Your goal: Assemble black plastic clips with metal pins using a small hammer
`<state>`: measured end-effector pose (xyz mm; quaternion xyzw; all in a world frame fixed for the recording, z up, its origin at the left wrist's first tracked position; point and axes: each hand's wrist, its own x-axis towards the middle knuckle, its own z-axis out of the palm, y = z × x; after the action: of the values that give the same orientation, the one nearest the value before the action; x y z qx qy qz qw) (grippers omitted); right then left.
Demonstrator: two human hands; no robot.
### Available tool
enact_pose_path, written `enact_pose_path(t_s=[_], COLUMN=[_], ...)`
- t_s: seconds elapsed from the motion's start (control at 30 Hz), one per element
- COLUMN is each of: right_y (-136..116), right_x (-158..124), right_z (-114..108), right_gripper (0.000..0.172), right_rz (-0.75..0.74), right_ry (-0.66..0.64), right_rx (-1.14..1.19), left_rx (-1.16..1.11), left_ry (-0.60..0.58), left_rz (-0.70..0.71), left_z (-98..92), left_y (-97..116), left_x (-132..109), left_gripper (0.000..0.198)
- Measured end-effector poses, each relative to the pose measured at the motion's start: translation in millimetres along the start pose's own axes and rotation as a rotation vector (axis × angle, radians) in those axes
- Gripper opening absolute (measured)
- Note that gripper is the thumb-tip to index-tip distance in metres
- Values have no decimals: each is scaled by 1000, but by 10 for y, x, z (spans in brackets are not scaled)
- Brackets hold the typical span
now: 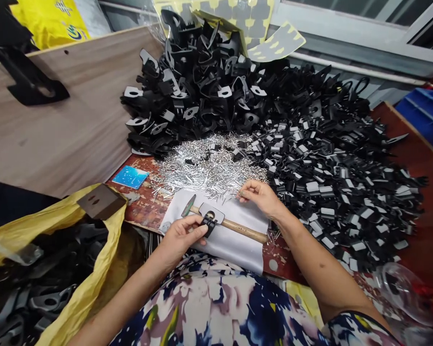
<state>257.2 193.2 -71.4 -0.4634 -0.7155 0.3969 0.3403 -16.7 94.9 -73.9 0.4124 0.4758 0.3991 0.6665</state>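
My left hand (pixel 182 238) is closed, thumb and fingers pinching a black plastic clip (pixel 209 223) with a round hole in its flat end. Under that clip a hammer (pixel 243 230) with a wooden handle lies across a grey sheet (pixel 234 254). My right hand (pixel 261 198) is at the near edge of a heap of small silvery metal pins (pixel 209 168). Its thumb and forefinger are pressed together; whatever is between them is too small to make out.
Black clip parts (pixel 202 91) are piled high at the back, and small black pieces (pixel 321 187) cover the right side. On the left stand a wooden board (pixel 75 115) and a yellow sack (pixel 104 259) of black parts. A blue card (pixel 130 177) lies beside the pins.
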Motion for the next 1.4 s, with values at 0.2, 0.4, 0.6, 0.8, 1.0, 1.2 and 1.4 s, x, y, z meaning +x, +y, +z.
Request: enact_pose_path(t_s=[0.2,0.4,0.6,0.8,1.0,1.2,1.4], right_y=[-287,-548,-634,-607,-515,-259,34], right_x=[-210,-377,-480,-595,-708,-549,-14], right_z=[95,236,339,455,616,373,146], right_gripper=[9,12,29,24,29,13,26], right_rz=[-122,-589,-571,-404,-514,-277,-271], right_ry=[96,70,-110,24,132,179,-56], right_rx=[-80,-577,-554,-237,-220,-223,-916], left_rx=[70,-97,6,4,45,82,-9], left_ry=[3,-79,-29,-23,-44,30,33], left_rz=[67,-33,38,33,45,51,36], left_z=[61,281,314,290,304,256,254], left_y=[113,91,-2,-39,-4,-32,-48], left_x=[62,147,242,205,168,134,125], left_gripper=[25,45,49,46,41,38,34])
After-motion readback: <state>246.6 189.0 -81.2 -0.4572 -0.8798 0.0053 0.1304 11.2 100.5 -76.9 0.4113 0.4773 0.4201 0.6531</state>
